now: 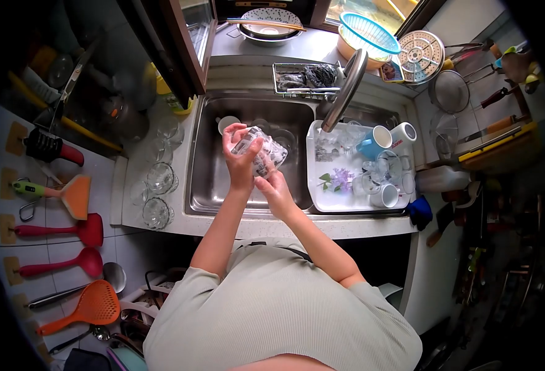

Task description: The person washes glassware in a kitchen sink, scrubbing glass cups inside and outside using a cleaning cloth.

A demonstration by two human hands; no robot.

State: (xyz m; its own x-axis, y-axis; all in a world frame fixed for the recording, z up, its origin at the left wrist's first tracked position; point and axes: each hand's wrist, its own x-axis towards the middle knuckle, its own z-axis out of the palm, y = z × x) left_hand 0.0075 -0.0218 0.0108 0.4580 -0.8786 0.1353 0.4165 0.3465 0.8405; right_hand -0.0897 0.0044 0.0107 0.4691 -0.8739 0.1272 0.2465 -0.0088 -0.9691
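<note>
Above the left basin (211,193), head view: left hand (242,157) curling its fingers round a patterned cloth (272,151), right hand (276,189) closed on its near side; looks soft, light, probably slippery, maybe wrapping something fragile, so a gentle two-sided hold round the middle suits

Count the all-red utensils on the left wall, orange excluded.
2: red flat-bladed spatula; red round-bowled ladle, just below it in view. Dark image edges may hide more.
</note>
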